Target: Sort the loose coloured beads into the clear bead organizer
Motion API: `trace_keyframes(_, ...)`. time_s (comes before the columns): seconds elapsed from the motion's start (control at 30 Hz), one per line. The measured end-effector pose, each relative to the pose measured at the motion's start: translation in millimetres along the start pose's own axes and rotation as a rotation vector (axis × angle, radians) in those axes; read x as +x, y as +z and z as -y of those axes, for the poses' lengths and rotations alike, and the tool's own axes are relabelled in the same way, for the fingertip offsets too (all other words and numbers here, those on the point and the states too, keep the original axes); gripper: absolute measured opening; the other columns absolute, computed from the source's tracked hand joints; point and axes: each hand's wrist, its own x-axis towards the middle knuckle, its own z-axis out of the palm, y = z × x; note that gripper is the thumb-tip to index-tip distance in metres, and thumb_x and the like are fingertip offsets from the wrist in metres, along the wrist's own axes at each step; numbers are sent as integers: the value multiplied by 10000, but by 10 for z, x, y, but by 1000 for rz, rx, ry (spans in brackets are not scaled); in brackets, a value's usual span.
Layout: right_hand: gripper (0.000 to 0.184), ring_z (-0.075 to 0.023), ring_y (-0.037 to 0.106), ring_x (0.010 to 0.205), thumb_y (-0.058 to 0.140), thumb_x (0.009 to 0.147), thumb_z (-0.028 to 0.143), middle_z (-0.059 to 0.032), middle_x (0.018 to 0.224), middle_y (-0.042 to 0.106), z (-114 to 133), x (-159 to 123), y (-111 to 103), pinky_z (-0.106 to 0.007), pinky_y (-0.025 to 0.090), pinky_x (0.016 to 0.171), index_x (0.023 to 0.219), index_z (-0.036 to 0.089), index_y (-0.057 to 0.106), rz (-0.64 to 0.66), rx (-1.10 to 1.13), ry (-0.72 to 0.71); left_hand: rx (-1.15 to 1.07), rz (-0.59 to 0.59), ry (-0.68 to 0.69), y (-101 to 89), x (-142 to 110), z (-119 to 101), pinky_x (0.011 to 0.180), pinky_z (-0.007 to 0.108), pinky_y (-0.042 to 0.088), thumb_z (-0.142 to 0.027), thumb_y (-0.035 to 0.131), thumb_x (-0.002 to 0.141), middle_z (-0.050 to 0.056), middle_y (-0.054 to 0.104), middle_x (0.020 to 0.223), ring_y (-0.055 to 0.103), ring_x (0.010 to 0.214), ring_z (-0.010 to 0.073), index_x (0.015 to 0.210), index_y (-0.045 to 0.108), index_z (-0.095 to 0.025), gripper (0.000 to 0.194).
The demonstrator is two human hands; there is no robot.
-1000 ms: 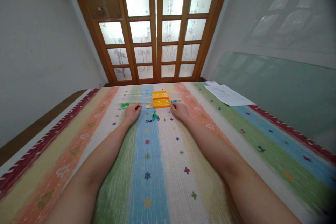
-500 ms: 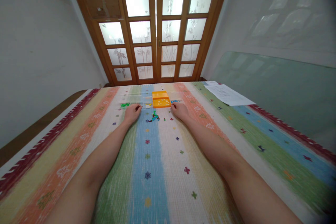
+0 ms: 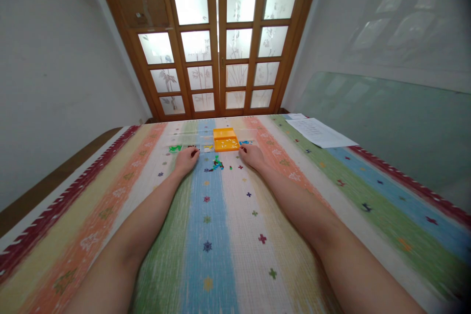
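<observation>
My left hand [image 3: 187,160] is closed, fingertips drawn together, just in front of a clear box with dark red pieces [image 3: 192,146]. Whatever its fingers hold is too small to make out. Beside the right front corner of an open orange box [image 3: 226,149] with small white pieces in it rests my right hand [image 3: 252,155], its fingers curled together. I cannot tell what, if anything, is in that pinch. Between the hands, on the cloth, lies a small cluster of green, blue and dark red pieces [image 3: 218,162]. A tiny loose piece [image 3: 230,168] lies to its right.
Clear boxes hold green pieces [image 3: 175,148] on the left, yellow pieces [image 3: 208,147] in the middle and blue pieces [image 3: 246,143] behind my right hand. Paper sheets [image 3: 319,132] lie at the right on the striped tablecloth [image 3: 250,235]. Wooden doors [image 3: 220,59] stand beyond.
My left hand has drawn back slightly toward me, and more of the dark red pieces show behind it. The right hand has barely moved.
</observation>
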Motion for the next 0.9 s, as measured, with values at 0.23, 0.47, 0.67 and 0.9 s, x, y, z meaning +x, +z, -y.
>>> trace_keyframes(0.23, 271, -206, 640, 899, 483, 988, 309, -72, 1019, 765, -5, 4, 7, -244, 372, 712, 988, 219, 738, 6, 24, 8, 10, 32, 31, 25, -9, -4, 826, 342, 505, -335, 552, 942, 70, 766, 995, 685, 909, 247, 988, 758, -232, 234)
trace_keyframes(0.47, 295, -220, 643, 910, 478, 992, 320, -86, 1031, 763, 7, -5, -7, -260, 381, 726, 1039, 216, 751, 8, 28, 3, -9, 72, 58, 37, -16, 5, 809, 323, 476, -361, 543, 946, 63, 763, 991, 670, 896, 236, 992, 746, -226, 248)
trace_keyframes(0.67, 282, -231, 639, 903, 497, 981, 315, -87, 1001, 760, 39, -38, -66, -269, 388, 734, 1055, 218, 751, 21, 43, -5, -12, 68, 68, 52, -14, 15, 809, 331, 466, -357, 543, 944, 65, 760, 982, 666, 897, 242, 982, 749, -229, 245)
trace_keyframes(0.9, 282, -222, 632, 877, 488, 984, 308, -89, 984, 761, 19, -28, -40, -266, 367, 705, 1014, 208, 749, 0, 50, -17, -44, 54, 78, 63, -12, 28, 812, 331, 455, -356, 553, 944, 64, 761, 975, 663, 878, 237, 964, 749, -226, 236)
